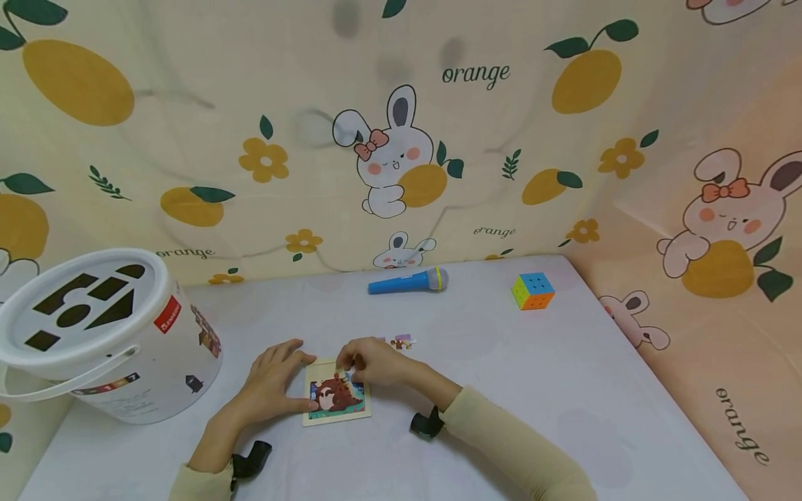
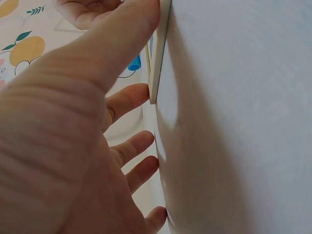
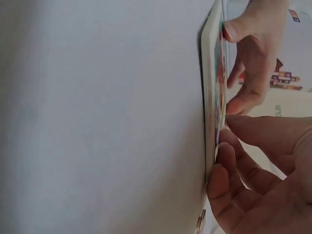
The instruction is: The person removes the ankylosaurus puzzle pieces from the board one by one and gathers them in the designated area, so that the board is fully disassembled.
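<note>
A shallow wooden jigsaw puzzle (image 1: 337,395) with a brown dinosaur picture lies flat on the white table. My left hand (image 1: 272,381) steadies it: the thumb rests on its left side and a fingertip touches near the upper left corner, the other fingers spread on the table. Over the upper right part of the frame, my right hand (image 1: 376,362) pinches a puzzle piece against the picture with curled thumb and fingers; the piece is mostly hidden by the fingertips. The right wrist view shows the puzzle edge-on, with the right thumb (image 3: 253,129) at its surface.
Loose puzzle pieces (image 1: 403,342) lie just beyond the right hand. A large white lidded bucket (image 1: 150,362) stands at the left. Toward the back are a blue toy microphone (image 1: 404,282) and a colored puzzle cube (image 1: 534,291). A printed cloth (image 1: 476,139) hangs behind the table.
</note>
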Demonstrator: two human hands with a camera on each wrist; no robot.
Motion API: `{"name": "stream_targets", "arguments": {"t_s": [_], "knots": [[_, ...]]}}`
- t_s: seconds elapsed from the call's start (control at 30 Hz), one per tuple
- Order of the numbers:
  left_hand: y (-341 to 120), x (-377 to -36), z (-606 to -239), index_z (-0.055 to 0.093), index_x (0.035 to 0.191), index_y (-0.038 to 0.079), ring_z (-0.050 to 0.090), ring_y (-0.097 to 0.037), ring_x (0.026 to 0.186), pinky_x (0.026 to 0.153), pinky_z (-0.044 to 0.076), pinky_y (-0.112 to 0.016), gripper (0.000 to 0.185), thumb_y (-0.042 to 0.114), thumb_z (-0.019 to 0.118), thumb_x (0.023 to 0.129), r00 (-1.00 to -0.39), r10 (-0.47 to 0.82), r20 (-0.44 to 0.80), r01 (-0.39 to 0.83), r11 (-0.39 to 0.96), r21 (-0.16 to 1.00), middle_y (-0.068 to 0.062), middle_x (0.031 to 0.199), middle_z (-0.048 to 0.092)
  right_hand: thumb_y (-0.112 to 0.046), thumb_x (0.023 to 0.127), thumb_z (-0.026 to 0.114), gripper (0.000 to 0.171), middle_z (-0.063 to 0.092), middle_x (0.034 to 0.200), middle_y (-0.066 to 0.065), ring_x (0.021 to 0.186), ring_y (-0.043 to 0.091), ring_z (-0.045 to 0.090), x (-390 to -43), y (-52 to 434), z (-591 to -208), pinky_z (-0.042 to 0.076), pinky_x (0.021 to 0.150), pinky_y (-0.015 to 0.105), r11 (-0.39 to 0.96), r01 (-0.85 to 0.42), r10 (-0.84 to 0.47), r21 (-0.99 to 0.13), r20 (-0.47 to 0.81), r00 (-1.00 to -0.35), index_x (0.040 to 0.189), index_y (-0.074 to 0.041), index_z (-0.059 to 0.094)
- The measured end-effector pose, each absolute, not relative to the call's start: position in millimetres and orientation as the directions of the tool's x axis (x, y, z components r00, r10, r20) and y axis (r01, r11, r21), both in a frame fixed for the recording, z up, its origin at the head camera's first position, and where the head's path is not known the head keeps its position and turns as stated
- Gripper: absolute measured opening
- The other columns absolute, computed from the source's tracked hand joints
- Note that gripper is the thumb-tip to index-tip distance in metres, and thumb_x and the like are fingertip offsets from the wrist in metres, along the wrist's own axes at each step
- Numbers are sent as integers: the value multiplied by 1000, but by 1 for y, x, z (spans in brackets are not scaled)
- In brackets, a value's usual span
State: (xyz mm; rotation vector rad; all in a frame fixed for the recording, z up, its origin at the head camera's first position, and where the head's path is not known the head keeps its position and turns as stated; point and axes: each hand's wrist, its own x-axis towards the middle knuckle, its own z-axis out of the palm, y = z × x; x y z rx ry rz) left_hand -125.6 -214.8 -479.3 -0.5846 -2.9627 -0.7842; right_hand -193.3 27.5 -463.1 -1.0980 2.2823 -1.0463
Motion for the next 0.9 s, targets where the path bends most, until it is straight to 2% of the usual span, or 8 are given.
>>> {"name": "stream_targets", "arguments": {"t_s": [0.23,0.43,0.77,0.9], "knots": [[-215,-126,-481,59,119,20,30,-41,128,100,18,-65,76,64,76,60,-926,355,130,373,801,469,-18,141,38,7,81,64,29,60,96,0,83,10,54,-189,27,-460,45,69,15,418,-578,-819,-701,-15,-574,102,-12,68],[-215,-126,-482,59,118,19,31,-41,127,98,19,-65,74,60,79,60,-920,358,163,391,793,468,-19,140,39,8,81,62,29,60,97,0,88,12,55,-187,26,-458,45,73,15,411,-614,-836,-673,-11,-548,101,-12,68],[-215,-126,-480,59,119,19,29,-40,129,100,18,-65,75,62,77,61,-925,358,130,376,799,470,-18,142,37,-3,79,72,28,58,94,-10,91,7,43,-186,22,-460,39,74,17,478,-748,-834,-461,27,-550,98,-23,70],[-215,-126,-480,59,119,19,29,-40,129,100,18,-65,75,61,78,61,-925,360,125,375,799,469,-18,142,37,-2,77,73,29,58,93,-10,93,8,44,-185,21,-461,38,78,19,472,-764,-837,-440,49,-546,96,-23,71]]}}
